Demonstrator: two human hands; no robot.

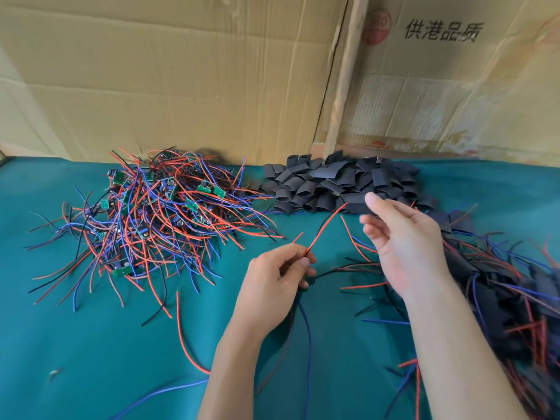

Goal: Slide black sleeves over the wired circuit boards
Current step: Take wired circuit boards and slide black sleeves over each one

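Between your hands a red wire [325,230] runs taut: your left hand [272,277] pinches its near end, and your right hand [400,237] grips a black sleeve [357,201] at the far end, just in front of the sleeve pile [333,183]. Pull harder and the wire may slip out. Loose leads from the finished heap [500,283] at right could snag. Unsleeved boards [151,204] wait far left.

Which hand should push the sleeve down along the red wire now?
Probably the right hand: it already pinches the black sleeve where the red wire enters. The left hand pinches the wire's lower end, anchoring it.
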